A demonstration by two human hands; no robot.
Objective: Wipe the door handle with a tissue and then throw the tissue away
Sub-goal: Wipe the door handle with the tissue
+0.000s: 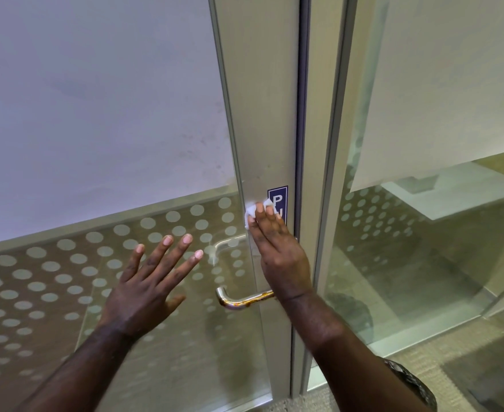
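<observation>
A curved metal door handle [239, 301] sticks out from the aluminium door frame [259, 114] below my right hand, its right end hidden behind my wrist. My right hand [277, 251] presses a white tissue [252, 214] flat against the frame, just above the handle and beside a blue sign [279, 200]. The tissue shows only at my fingertips. My left hand [149, 283] is spread flat against the glass panel [96, 263] to the left of the handle, holding nothing. A second handle [230, 243] shows through the glass on the far side.
The glass door has a frosted upper part and a band of white dots lower down. To the right stands a fixed glass panel [408, 263] with a room behind it. Carpet [423, 367] lies at the bottom right.
</observation>
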